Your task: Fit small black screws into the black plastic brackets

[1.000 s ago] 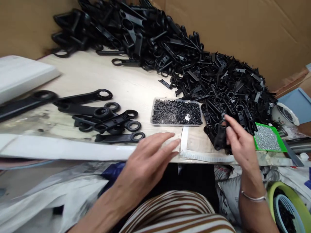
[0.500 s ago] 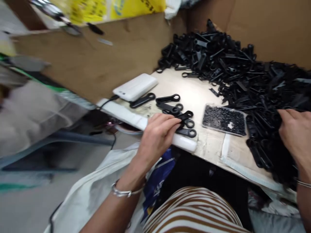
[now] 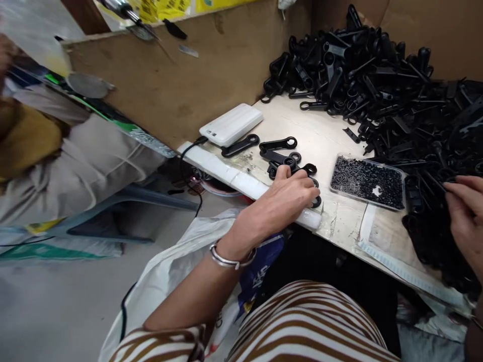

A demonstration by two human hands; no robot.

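My left hand [image 3: 287,196] curls over a small row of black plastic arms [image 3: 277,144] with ring ends, near the table's front edge. Its bent fingers close on one of them, though the fingertips are partly hidden. On the far right, my right hand [image 3: 466,216] pinches at a black plastic arm beside the big heap [image 3: 385,90] of the same pieces; the view cuts this hand off. Between my hands lies a shallow clear tray [image 3: 404,193] of tiny black parts, with a bare patch showing.
A white power bank [image 3: 231,124] with a black cable lies left of the row. White foam padding [image 3: 222,173] runs along the front edge. A brown board [image 3: 211,65] walls the left side. Beyond it, another person's leg [image 3: 98,151] is visible beside a blue-grey stool [image 3: 151,201].
My left hand has shifted over the row, with its fingers curled down onto the pieces. My right hand stays by the heap. The camera view has turned slightly and is sharper.
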